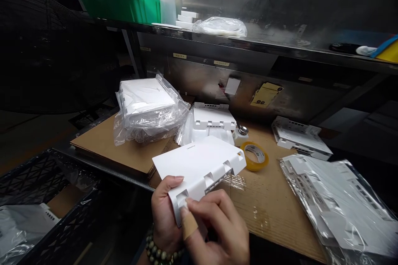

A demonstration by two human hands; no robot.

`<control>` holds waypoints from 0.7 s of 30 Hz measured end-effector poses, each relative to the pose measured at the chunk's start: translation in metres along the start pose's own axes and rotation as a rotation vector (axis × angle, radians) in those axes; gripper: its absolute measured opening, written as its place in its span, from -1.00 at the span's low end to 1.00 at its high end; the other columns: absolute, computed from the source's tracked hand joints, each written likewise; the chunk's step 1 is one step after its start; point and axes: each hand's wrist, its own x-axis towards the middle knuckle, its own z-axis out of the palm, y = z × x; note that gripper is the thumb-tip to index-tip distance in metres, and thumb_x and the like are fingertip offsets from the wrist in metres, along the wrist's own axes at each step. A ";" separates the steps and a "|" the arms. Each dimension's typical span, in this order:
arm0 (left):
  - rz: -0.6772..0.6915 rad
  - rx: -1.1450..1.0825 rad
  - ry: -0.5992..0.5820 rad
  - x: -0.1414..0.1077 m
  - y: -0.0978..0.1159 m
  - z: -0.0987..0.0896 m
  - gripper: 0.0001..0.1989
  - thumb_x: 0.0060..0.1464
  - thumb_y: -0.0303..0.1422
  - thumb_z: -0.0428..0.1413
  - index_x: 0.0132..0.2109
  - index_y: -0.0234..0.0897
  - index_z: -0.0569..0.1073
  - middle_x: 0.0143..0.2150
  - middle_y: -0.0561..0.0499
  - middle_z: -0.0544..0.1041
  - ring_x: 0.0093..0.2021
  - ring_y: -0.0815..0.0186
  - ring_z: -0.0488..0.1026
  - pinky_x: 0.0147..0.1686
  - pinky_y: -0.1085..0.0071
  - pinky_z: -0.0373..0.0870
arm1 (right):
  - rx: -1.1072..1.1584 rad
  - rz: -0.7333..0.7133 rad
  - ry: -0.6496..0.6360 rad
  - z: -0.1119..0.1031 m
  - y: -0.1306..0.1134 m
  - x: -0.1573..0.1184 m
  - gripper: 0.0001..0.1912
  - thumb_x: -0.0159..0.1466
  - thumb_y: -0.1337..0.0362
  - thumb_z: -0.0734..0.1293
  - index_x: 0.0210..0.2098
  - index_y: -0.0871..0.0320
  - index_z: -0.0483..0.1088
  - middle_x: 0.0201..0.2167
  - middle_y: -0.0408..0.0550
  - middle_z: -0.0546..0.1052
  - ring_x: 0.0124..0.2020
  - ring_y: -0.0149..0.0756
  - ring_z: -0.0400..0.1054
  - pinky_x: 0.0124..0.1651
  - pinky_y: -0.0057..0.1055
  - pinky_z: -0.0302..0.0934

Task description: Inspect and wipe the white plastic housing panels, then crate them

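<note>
Head view: left hand (pixel 166 211) clasps one white HUAWEI cover (pixel 195 157); half-curled right hand (pixel 220 225) touches its four-notched edge (pixel 218 172), hold unclear.

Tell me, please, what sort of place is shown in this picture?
Probably a factory or a workshop: bagged white casings are piled at the right, a roll of tape lies on the cardboard, and a squeeze bottle stands on the metal shelf.
</note>
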 end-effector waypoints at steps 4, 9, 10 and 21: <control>-0.017 -0.021 -0.020 0.000 -0.003 -0.004 -0.52 -0.12 -0.38 0.20 0.01 -0.42 0.56 -0.26 -0.18 0.66 -0.21 -0.11 0.65 -0.10 0.04 0.60 | -0.061 -0.069 -0.015 0.007 -0.002 -0.003 -0.83 0.22 0.46 0.44 -0.23 0.09 0.55 -0.46 -0.14 0.43 -0.47 -0.35 0.37 -0.38 -0.39 0.30; -0.028 -0.016 -0.054 -0.002 -0.002 -0.001 -0.47 -0.18 -0.39 0.20 0.03 -0.42 0.57 -0.24 -0.19 0.67 -0.20 -0.13 0.64 -0.10 0.05 0.60 | -0.085 -0.075 0.020 0.007 -0.001 -0.002 -0.84 0.24 0.46 0.42 -0.24 0.08 0.55 -0.47 -0.15 0.42 -0.49 -0.37 0.35 -0.41 -0.41 0.29; -0.033 -0.011 -0.066 -0.002 -0.001 -0.001 -0.47 -0.17 -0.38 0.20 0.03 -0.42 0.57 -0.23 -0.19 0.67 -0.20 -0.12 0.64 -0.10 0.05 0.60 | -0.085 -0.074 0.026 0.008 0.000 -0.003 -0.83 0.22 0.46 0.43 -0.25 0.08 0.55 -0.48 -0.15 0.42 -0.50 -0.37 0.35 -0.42 -0.41 0.29; -0.079 -0.050 -0.032 0.000 0.003 0.005 -0.46 -0.14 -0.42 0.16 0.07 -0.44 0.54 -0.25 -0.20 0.67 -0.22 -0.08 0.65 -0.09 0.06 0.60 | -0.061 -0.068 0.061 -0.002 -0.001 0.003 -0.81 0.21 0.47 0.45 -0.24 0.07 0.55 -0.45 -0.15 0.42 -0.49 -0.38 0.34 -0.43 -0.42 0.27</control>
